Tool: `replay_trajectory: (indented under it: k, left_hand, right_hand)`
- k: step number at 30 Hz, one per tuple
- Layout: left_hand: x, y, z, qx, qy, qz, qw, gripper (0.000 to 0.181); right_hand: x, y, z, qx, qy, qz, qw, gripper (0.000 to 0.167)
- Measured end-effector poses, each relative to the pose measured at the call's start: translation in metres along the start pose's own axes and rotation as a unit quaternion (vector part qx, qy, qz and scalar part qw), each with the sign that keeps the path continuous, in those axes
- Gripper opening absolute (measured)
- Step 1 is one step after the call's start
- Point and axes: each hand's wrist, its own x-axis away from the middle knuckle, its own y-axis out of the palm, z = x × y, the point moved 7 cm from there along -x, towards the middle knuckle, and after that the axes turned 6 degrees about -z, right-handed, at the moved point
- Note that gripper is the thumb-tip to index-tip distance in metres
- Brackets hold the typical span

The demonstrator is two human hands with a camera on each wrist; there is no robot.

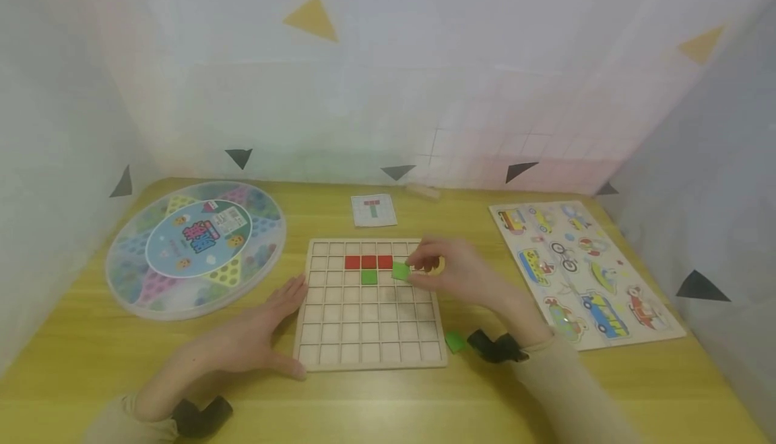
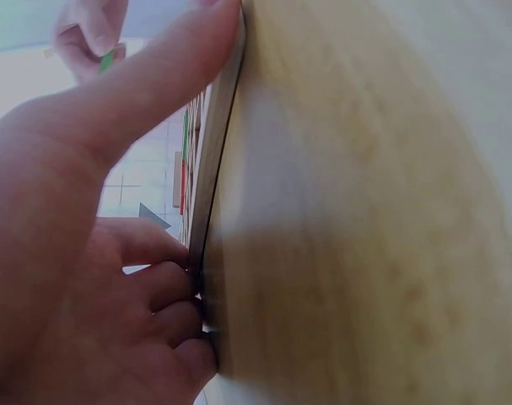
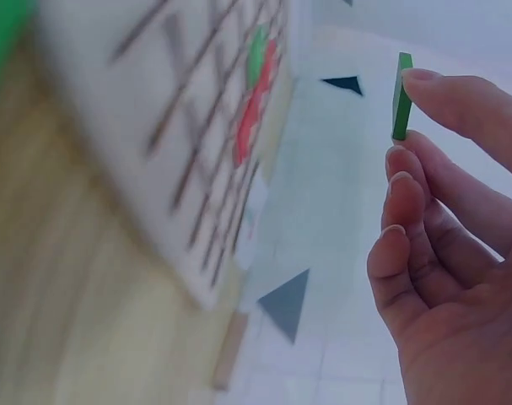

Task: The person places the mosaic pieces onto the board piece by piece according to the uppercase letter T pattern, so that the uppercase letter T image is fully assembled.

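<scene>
One pinched tile (image 1: 400,271) — partly hidden.

A screened-off tabletop play corner
I see triangle-patterned sheeting (image 1: 339,107) around a wood-grain table (image 1: 376,403), Chinese checkers set (image 1: 197,245) at ten o'clock, vehicle puzzle (image 1: 585,275) at two.

Hazy light flattens the head view's contrast; a pale sheen lies on the desk (image 1: 376,403), and the right hand (image 1: 455,272) casts a faint shadow on the board (image 1: 332,352). The left wrist view is dim, bleached white at upper left. In the right wrist view, the board blurs; the green tile (image 3: 402,97) is crisper.
</scene>
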Motion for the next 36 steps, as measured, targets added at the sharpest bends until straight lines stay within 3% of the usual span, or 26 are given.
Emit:
replay_trajectory:
  k: [8,29,36]
  left_hand:
    - [0.002,-0.002,0.005,0.001,0.012,0.002,0.9999,0.127]
    - [0.001,-0.001,0.0,-0.002,0.0,0.002,1.0,0.128]
    - [0.0,-0.001,0.001,-0.001,-0.003,0.002,1.0,0.128]
  right_hand:
    - [-0.02,0.013,-0.022,-0.03,-0.07,0.005,0.9971,0.016]
    - [-0.029,0.05,-0.025,-0.077,-0.072,-0.041,0.9936,0.014]
    - [-0.029,0.055,-0.018,-0.068,-0.068,-0.039,0.9946,0.015]
